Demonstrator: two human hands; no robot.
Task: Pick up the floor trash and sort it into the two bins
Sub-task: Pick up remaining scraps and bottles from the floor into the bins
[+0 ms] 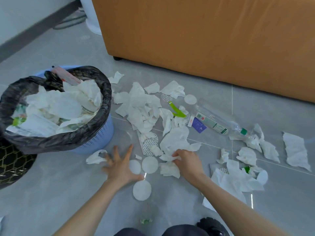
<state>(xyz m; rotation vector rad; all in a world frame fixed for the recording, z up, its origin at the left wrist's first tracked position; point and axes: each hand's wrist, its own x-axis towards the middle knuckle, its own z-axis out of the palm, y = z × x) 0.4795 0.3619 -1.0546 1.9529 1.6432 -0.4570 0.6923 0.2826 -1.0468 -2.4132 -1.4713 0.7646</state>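
Floor trash (146,108): what is its standing?

— Partly cleared, by my reading. The blue bin (100,133), lined with a black bag (51,142), is heaped to the rim, mostly with white paper. A dark mesh bin (12,166) sits touching it at the left edge; I cannot tell what is in that one. Most of the litter is left on the grey tiles (51,193), from beside the blue bin across to the far right, in front of the orange furniture (204,40).

— And the hands?

— The right hand (185,162) has its fingers curled round a tissue scrap (167,157), pinching it at floor level. The left hand (119,166) is spread wide, fingers straight, holding nothing. It is low over the tiles and blurred, with its thumb beside a round pad.

— Materials?

— Chiefly torn tissue, which is soft, crumpled, ragged-edged and embossed in places. There are several flat cotton pads (150,165), clean discs. One clear plastic bottle (219,121) lies on its side, rigid and glossy, with a green cap. A bright green strip (178,111) and a small purple wrapper (198,125) lie near it, and there are patterned foil-like backings among the paper.

— Outstanding work?

— In my judgement, the greater part. The bottle and wrappers have not been separated from the paper.
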